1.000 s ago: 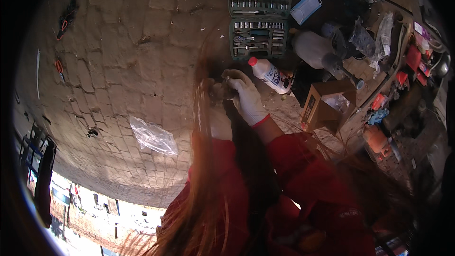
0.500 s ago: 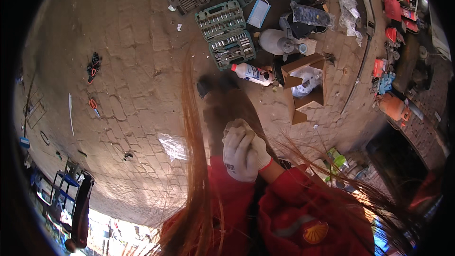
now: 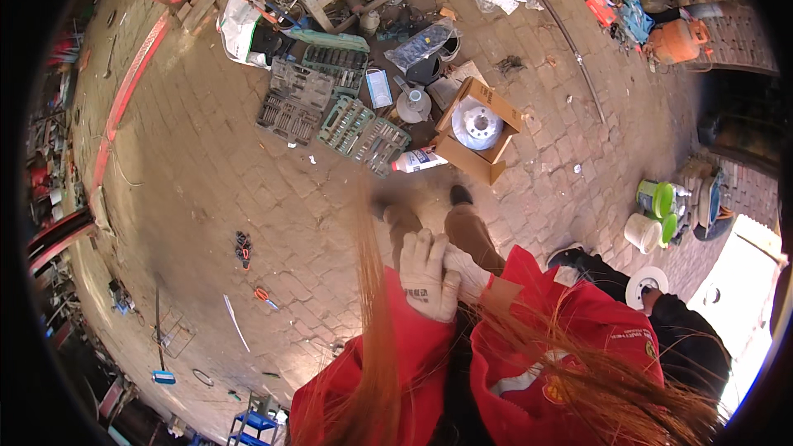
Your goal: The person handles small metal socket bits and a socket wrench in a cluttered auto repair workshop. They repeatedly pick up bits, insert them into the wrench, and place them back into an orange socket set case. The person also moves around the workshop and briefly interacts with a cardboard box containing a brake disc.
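Observation:
My left hand [image 3: 427,279], in a pale work glove, is closed over my right hand [image 3: 467,271] in front of my body. Its knuckles face up and its thumb lies toward the right hand. The right hand wears a similar glove and is tucked against the left, its fingers mostly hidden. No tool shows in either. Ahead on the brick floor, a brake disc [image 3: 477,124] lies in an open cardboard box [image 3: 459,159]. Beside the box are a white bottle with a red cap [image 3: 419,159] and an open green socket set [image 3: 363,136].
At right a person in black [image 3: 690,339] has a hand on another brake disc [image 3: 647,287]. Buckets [image 3: 643,233] stand behind. Orange-handled scissors [image 3: 264,297] and a white strip [image 3: 236,324] lie at left. A long bar [image 3: 578,58] lies at the far right; a red metal frame [image 3: 124,99] rises far left.
The view has swung, bringing the person in black, the second brake disc and the red frame into sight. My hands stay together; the left one now lies flatter over the right.

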Action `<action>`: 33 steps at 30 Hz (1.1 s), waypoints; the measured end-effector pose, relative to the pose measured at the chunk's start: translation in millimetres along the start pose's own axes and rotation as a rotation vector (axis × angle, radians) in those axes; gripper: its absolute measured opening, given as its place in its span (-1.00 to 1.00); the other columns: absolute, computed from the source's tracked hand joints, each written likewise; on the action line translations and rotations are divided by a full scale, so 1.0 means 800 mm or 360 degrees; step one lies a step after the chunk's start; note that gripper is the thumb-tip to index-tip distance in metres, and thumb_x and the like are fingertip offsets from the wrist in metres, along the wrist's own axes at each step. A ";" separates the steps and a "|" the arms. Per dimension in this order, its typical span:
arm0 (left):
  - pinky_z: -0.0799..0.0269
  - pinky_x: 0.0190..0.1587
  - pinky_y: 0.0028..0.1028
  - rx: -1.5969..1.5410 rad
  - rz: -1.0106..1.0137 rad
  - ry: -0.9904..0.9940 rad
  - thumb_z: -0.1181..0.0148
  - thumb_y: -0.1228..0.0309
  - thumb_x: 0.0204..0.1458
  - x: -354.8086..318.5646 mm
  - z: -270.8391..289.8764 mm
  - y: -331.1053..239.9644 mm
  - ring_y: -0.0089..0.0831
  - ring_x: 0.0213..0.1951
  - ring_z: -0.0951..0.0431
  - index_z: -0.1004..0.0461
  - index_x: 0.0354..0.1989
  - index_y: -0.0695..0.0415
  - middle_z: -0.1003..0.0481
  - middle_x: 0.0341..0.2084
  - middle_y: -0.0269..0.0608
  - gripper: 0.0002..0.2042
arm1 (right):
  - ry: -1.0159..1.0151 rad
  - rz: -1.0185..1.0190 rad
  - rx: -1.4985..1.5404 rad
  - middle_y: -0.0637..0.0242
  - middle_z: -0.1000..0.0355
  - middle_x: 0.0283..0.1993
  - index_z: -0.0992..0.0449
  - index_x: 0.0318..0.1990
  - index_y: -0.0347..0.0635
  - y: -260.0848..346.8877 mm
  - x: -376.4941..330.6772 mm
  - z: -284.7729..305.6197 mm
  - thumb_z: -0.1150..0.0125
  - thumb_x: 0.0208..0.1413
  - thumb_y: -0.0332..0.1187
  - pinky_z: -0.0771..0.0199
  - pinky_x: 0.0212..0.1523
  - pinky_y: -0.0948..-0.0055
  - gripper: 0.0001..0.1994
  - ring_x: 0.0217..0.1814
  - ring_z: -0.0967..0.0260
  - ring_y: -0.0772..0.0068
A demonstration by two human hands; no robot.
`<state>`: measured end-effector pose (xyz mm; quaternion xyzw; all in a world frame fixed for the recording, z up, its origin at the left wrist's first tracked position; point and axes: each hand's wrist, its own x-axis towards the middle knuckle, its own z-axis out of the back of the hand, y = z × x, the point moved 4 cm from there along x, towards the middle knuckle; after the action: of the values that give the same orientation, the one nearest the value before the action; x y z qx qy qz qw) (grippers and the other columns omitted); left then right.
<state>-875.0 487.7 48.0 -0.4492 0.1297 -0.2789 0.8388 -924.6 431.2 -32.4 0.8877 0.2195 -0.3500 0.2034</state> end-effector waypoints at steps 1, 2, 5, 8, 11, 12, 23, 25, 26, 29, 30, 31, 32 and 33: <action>-0.28 0.04 -0.07 0.0096 -0.0034 0.0097 -0.05 0.27 -0.08 0.007 0.009 -0.015 0.16 -0.04 -0.35 -0.40 -0.02 0.36 -0.38 -0.10 0.18 -0.52 | 0.0019 0.0046 -0.0139 0.29 -0.44 -0.14 -0.48 -0.11 -0.15 -0.001 -0.010 0.001 0.07 0.19 -0.43 -0.43 -0.11 0.48 -0.80 -0.15 -0.41 0.42; -0.27 0.07 -0.05 0.0221 -0.0014 0.0214 -0.04 0.28 -0.07 0.013 0.016 -0.027 0.18 -0.02 -0.36 -0.39 0.00 0.36 -0.38 -0.06 0.21 -0.52 | 0.0018 0.0087 -0.0149 0.29 -0.44 -0.13 -0.48 -0.10 -0.15 -0.001 -0.018 0.003 0.08 0.19 -0.43 -0.43 -0.11 0.47 -0.79 -0.14 -0.41 0.41; -0.24 0.17 -0.01 0.0386 -0.0176 0.0133 0.04 0.27 -0.10 0.021 0.015 -0.080 0.18 0.06 -0.38 -0.41 0.05 0.33 -0.43 0.01 0.21 -0.47 | 0.0003 0.0252 -0.0185 0.28 -0.45 -0.12 -0.48 -0.09 -0.15 0.008 -0.043 0.017 0.09 0.19 -0.43 -0.45 -0.10 0.45 -0.77 -0.14 -0.42 0.40; -0.23 0.16 0.03 0.0521 -0.0293 0.0062 0.04 0.37 -0.10 0.033 -0.022 -0.131 0.19 0.08 -0.38 -0.43 0.03 0.32 -0.45 -0.01 0.20 -0.52 | -0.0039 0.0404 -0.0306 0.26 -0.46 -0.11 -0.48 -0.07 -0.14 0.029 -0.078 0.054 0.10 0.19 -0.44 -0.46 -0.09 0.43 -0.76 -0.13 -0.43 0.39; -0.23 0.16 0.01 0.0468 -0.0180 0.0189 0.03 0.42 -0.09 0.047 -0.091 -0.179 0.19 0.09 -0.38 -0.44 0.01 0.32 -0.45 -0.01 0.18 -0.56 | 0.0025 0.0672 -0.0324 0.22 -0.46 -0.08 -0.49 -0.07 -0.13 0.069 -0.127 0.119 0.04 0.15 -0.39 -0.47 -0.06 0.35 -0.75 -0.09 -0.45 0.31; -0.22 0.17 0.01 0.0417 -0.0109 0.0279 0.03 0.43 -0.08 0.050 -0.119 -0.193 0.18 0.09 -0.37 -0.45 0.01 0.32 -0.45 -0.01 0.18 -0.57 | -0.0088 0.0562 -0.0350 0.20 -0.46 -0.06 -0.50 -0.07 -0.13 0.079 -0.143 0.152 0.01 0.13 -0.36 -0.47 -0.05 0.32 -0.75 -0.08 -0.46 0.26; -0.26 0.14 -0.02 0.0216 -0.0615 -0.0066 -0.19 0.39 -0.03 0.142 -0.339 -0.360 0.19 0.07 -0.35 -0.40 0.03 0.28 -0.40 0.01 0.17 -0.58 | -0.0894 0.1110 0.0441 0.17 -0.43 -0.10 -0.43 0.05 -0.38 0.376 -0.398 0.401 -0.08 0.16 -0.58 -0.49 -0.13 0.49 -0.71 -0.11 -0.40 0.36; -0.27 0.13 -0.02 0.0108 -0.0535 -0.0233 -0.19 0.38 -0.02 0.162 -0.335 -0.365 0.19 0.06 -0.36 -0.42 0.00 0.27 -0.41 0.00 0.15 -0.61 | -0.0562 0.1268 0.0785 0.21 -0.46 -0.12 -0.46 0.03 -0.35 0.437 -0.408 0.405 -0.13 0.13 -0.57 -0.50 -0.12 0.48 -0.71 -0.13 -0.42 0.38; -0.27 0.13 -0.02 0.0215 -0.0652 -0.0230 -0.20 0.37 -0.02 0.172 -0.330 -0.365 0.18 0.06 -0.36 -0.43 -0.01 0.26 -0.41 0.00 0.14 -0.62 | -0.0584 0.1287 0.0773 0.23 -0.48 -0.12 -0.47 0.02 -0.34 0.465 -0.408 0.407 -0.15 0.11 -0.58 -0.51 -0.13 0.50 -0.71 -0.14 -0.43 0.40; -0.28 0.13 -0.04 0.0210 -0.0285 -0.0213 -0.21 0.36 -0.02 0.208 -0.318 -0.343 0.17 0.08 -0.36 -0.44 -0.03 0.22 -0.41 0.00 0.13 -0.63 | -0.0451 0.1336 0.0691 0.21 -0.44 -0.10 -0.38 0.14 -0.35 0.542 -0.396 0.397 -0.10 0.14 -0.61 -0.50 -0.09 0.52 -0.63 -0.12 -0.40 0.44; -0.34 0.09 -0.04 0.0398 -0.0498 -0.0279 -0.22 0.40 -0.05 0.221 -0.313 -0.342 0.16 0.05 -0.40 -0.47 -0.09 0.22 -0.43 -0.04 0.13 -0.68 | -0.0385 0.1282 0.0589 0.21 -0.43 -0.09 -0.37 0.15 -0.36 0.565 -0.386 0.389 -0.09 0.14 -0.63 -0.49 -0.09 0.53 -0.61 -0.11 -0.40 0.44; -0.36 0.06 -0.04 0.0502 -0.0498 -0.0302 -0.22 0.42 -0.06 0.233 -0.313 -0.338 0.15 0.04 -0.41 -0.47 -0.12 0.23 -0.43 -0.05 0.14 -0.69 | -0.0316 0.1229 0.0514 0.20 -0.42 -0.08 -0.35 0.17 -0.36 0.585 -0.376 0.381 -0.07 0.14 -0.64 -0.49 -0.08 0.54 -0.60 -0.10 -0.39 0.45; -0.37 0.04 -0.03 0.0577 -0.0574 -0.0379 -0.23 0.44 -0.07 0.245 -0.311 -0.336 0.15 0.02 -0.43 -0.48 -0.14 0.24 -0.44 -0.06 0.14 -0.71 | -0.0204 0.1181 0.0455 0.19 -0.41 -0.07 -0.34 0.18 -0.37 0.605 -0.368 0.371 -0.05 0.14 -0.65 -0.48 -0.08 0.55 -0.59 -0.09 -0.38 0.45; -0.39 0.02 -0.03 0.0670 -0.0692 -0.0460 -0.23 0.45 -0.09 0.256 -0.310 -0.335 0.14 0.00 -0.44 -0.48 -0.17 0.25 -0.45 -0.08 0.14 -0.73 | -0.0183 0.1106 0.0373 0.19 -0.41 -0.06 -0.34 0.18 -0.37 0.623 -0.359 0.364 -0.05 0.15 -0.66 -0.48 -0.08 0.55 -0.59 -0.08 -0.38 0.45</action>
<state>-919.1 80.6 136.5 -0.3183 -0.1500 -0.4053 0.8438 -1003.4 -198.7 79.3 0.9055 -0.1482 -0.3320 0.2190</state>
